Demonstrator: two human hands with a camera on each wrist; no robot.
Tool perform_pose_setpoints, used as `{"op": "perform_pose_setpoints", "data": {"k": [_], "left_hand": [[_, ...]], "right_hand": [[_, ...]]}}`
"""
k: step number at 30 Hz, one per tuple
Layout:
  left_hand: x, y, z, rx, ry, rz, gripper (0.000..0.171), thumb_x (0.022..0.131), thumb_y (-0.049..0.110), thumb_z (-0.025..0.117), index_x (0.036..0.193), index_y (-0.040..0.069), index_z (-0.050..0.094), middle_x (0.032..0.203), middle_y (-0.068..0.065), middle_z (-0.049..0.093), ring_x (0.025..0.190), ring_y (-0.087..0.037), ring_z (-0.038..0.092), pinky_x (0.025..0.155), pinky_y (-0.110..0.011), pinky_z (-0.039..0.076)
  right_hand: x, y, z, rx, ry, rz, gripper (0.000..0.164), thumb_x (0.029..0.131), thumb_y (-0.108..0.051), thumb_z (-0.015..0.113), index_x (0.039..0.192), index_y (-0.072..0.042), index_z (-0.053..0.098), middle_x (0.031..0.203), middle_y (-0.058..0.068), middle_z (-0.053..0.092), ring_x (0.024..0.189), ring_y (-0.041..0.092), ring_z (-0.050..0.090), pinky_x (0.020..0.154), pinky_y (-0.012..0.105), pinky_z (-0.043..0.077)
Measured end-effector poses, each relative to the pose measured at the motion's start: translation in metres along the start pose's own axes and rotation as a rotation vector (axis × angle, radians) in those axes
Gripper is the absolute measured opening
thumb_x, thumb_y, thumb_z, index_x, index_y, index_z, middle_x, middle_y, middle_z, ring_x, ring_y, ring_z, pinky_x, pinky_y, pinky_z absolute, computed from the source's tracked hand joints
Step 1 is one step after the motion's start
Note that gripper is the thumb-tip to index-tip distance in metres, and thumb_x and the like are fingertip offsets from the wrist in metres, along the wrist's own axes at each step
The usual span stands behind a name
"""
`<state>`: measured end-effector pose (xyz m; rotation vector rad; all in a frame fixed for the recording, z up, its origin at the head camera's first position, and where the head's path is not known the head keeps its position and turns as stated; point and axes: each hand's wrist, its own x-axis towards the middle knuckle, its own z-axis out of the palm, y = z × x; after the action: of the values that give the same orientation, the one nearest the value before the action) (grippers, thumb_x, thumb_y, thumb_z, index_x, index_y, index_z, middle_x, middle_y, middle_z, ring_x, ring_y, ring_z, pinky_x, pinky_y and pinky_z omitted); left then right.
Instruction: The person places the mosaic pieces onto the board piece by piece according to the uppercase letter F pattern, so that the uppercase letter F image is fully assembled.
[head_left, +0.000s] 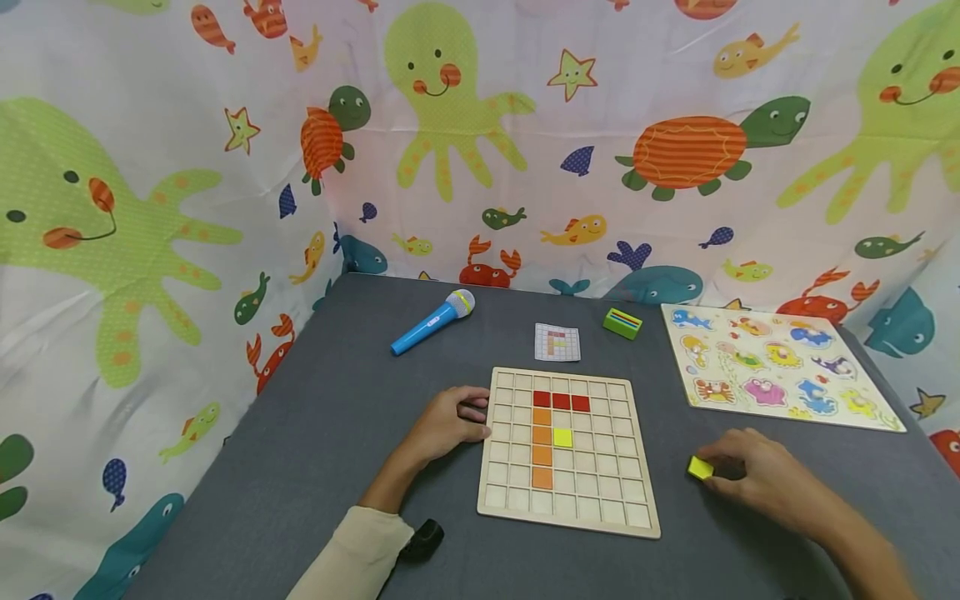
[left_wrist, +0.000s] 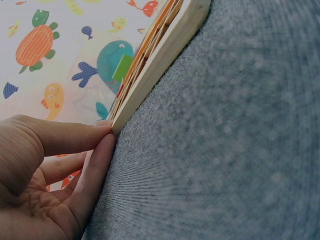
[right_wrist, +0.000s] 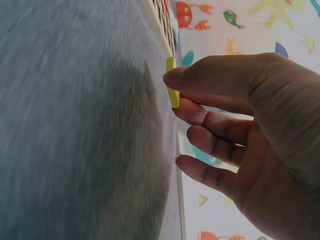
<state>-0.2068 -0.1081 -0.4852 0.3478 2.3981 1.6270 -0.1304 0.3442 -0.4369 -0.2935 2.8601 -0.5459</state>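
Note:
A wooden grid board (head_left: 517, 510) lies on the table with colored square tiles in its cells. Three red tiles (head_left: 561, 402) form a row near the top, several orange tiles (head_left: 542, 457) run down a column, and one yellow tile (head_left: 562, 437) sits beside that column. At the board's left edge, my left hand (head_left: 447, 425) holds the rim between thumb and fingers; the left wrist view shows the fingertips (left_wrist: 104, 131) at the rim. To the right of the board, my right hand (head_left: 765, 479) pinches another yellow tile (right_wrist: 173, 90) between thumb and forefinger, above the tabletop.
Behind the board lie a small printed pattern card (head_left: 557, 342), a green block with colored stripes (head_left: 622, 323) and a blue toy microphone (head_left: 435, 322). A sea-animal puzzle board (head_left: 720, 340) occupies the right rear. A patterned curtain (head_left: 465, 233) borders the grey table (head_left: 300, 467).

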Motion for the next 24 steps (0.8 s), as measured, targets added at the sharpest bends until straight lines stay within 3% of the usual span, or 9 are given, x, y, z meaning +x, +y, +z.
{"op": "perform_pose_setpoints", "data": {"k": [17,24], "left_hand": [[0.001,0.0,0.001,-0.006,-0.004,-0.002,0.059,0.087,0.003,0.084,0.142,0.002,0.065,0.13,-0.015,0.066,0.114,-0.028,0.071,0.092,-0.039,0.061],[0.0,0.001,0.0,-0.012,-0.003,0.0,0.059,0.087,0.003,0.083,0.143,0.002,0.064,0.131,-0.015,0.065,0.115,-0.029,0.071,0.093,-0.039,0.061]], "right_hand": [[0.03,-0.05,0.013,0.027,0.044,-0.155,0.03,0.089,-0.029,0.084,0.116,-0.018,0.081,0.105,-0.008,0.065,0.096,0.013,0.054,0.08,0.038,0.05],[0.042,-0.063,0.022,0.041,0.062,-0.216,0.032,0.088,-0.035,0.087,0.114,-0.019,0.081,0.101,-0.01,0.063,0.094,0.012,0.049,0.076,0.032,0.046]]}}
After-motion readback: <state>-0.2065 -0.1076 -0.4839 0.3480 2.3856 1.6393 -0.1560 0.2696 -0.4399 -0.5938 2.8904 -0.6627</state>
